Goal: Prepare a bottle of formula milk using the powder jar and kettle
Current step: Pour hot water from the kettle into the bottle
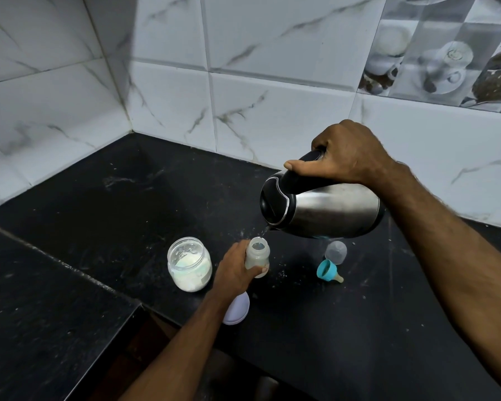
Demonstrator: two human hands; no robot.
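My right hand (347,153) grips the black handle of a steel kettle (327,209), tipped with its spout down to the left. A thin stream of water falls from the spout into the open mouth of a small baby bottle (258,254). My left hand (233,269) holds that bottle upright on the black counter, fingers wrapped round its lower part. Left of the bottle stands an open clear jar (189,264) partly filled with white powder.
A clear bottle cap (336,251) and a teal collar with its teat (329,271) lie right of the bottle, under the kettle. A white lid (237,309) lies near the counter's (128,204) front edge beside my left forearm. Tiled walls meet in a corner behind.
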